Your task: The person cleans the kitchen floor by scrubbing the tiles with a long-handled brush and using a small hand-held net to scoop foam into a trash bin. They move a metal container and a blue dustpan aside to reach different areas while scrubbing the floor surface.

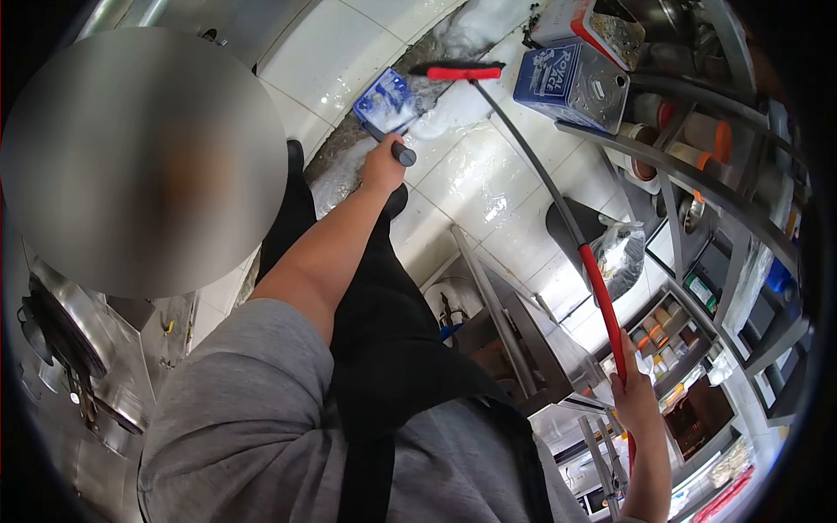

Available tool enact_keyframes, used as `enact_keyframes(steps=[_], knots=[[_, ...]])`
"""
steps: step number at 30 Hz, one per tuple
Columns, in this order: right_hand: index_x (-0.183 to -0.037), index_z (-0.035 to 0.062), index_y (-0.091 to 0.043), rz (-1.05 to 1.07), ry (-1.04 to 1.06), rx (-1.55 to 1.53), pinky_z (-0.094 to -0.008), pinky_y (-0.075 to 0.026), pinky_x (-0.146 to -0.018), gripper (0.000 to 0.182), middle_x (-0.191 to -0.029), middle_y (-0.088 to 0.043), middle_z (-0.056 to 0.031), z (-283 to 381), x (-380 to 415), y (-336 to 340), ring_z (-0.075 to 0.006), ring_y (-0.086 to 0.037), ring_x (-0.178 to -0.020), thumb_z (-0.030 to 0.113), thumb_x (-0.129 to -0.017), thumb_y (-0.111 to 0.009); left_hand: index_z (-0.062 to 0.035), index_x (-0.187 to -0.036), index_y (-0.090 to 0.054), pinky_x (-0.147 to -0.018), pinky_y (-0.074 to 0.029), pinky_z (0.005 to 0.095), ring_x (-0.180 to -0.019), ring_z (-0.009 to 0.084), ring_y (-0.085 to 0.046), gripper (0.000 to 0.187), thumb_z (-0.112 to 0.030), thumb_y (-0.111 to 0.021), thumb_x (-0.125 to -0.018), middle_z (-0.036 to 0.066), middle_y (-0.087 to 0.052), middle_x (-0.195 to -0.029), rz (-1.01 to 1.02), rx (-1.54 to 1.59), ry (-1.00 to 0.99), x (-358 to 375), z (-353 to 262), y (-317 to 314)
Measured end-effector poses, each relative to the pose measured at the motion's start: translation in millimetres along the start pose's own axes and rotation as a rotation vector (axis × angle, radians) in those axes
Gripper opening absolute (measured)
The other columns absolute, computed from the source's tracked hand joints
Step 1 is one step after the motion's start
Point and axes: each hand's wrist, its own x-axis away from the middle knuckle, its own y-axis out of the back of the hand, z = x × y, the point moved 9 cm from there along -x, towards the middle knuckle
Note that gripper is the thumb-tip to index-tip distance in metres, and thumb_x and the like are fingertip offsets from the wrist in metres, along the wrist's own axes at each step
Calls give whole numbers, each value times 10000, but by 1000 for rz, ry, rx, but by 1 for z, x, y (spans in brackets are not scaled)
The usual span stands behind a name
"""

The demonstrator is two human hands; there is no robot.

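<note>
My left hand is closed round the dark handle of a blue dustpan, which is low over a wet, dark strip of floor with white foam. At the right, my right hand grips the red upper part of a long broom. Its dark pole runs up and left to a red broom head with black bristles, beside the foam and a little right of the dustpan. Part of the dustpan's inside is covered by foam.
Wet white tiles surround my black shoes. A blue tin stands at the upper right, near metal shelving with jars. A steel unit is close on my right, pans are at the left, and a grey blur hides the upper left.
</note>
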Motion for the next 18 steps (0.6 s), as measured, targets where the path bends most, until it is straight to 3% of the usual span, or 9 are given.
enact_keyframes(steps=[4, 5, 7, 8, 12, 17, 18], knots=[[-1533, 268, -135, -14, -5, -225, -518, -497, -827, 744, -985, -650, -318, 28, -33, -28, -471, -627, -971, 71, -921, -508, -192, -1037, -583, -741, -501, 388, -913, 362, -658, 239, -104, -645, -823, 149, -684, -937, -12, 64, -80, 4, -3, -8], [-1534, 268, -132, 12, -23, -257, -511, -497, -844, 742, -1006, -647, -320, 38, -47, -37, -471, -622, -990, 74, -923, -507, -182, -1011, -582, -730, -492, 427, -902, 387, -644, 232, -91, -642, -807, 162, -678, -916, -23, 88, -87, 8, -6, -7], [-1539, 273, -126, -30, 39, -275, -453, -506, -793, 722, -901, -666, -287, 54, -69, -58, -411, -676, -853, 106, -949, -506, -171, -986, -581, -720, -484, 467, -891, 413, -631, 224, -78, -638, -790, 175, -672, -894, -38, 109, -92, 7, -7, -5], [-1538, 293, -104, 62, 31, -392, -460, -507, -792, 721, -865, -661, -296, 56, -75, -77, -423, -673, -840, 145, -962, -511, -173, -987, -581, -723, -484, 466, -895, 413, -631, 216, -89, -638, -796, 176, -672, -896, -31, 110, -91, 4, -7, -6], [-1534, 286, -65, 201, 11, -298, -502, -504, -852, 754, -932, -651, -329, 80, -49, -113, -475, -636, -954, 151, -951, -523, -177, -995, -578, -736, -485, 466, -913, 413, -630, 201, -128, -643, -811, 180, -673, -911, 24, 80, -22, -6, -12, -8], [-1533, 286, -38, 292, 14, -390, -522, -497, -819, 823, -972, -637, -336, 90, -6, -146, -490, -624, -943, 148, -922, -572, -188, -1051, -578, -767, -490, 437, -956, 396, -629, 239, -143, -650, -827, 168, -674, -971, 166, -80, 14, -12, -15, -20], [-1533, 280, -34, 296, 39, -425, -524, -498, -811, 814, -912, -644, -324, 93, -1, -152, -484, -632, -909, 152, -922, -557, -189, -1058, -579, -772, -491, 443, -958, 397, -628, 250, -146, -655, -824, 167, -674, -980, 215, -172, 10, -13, -16, -23]])
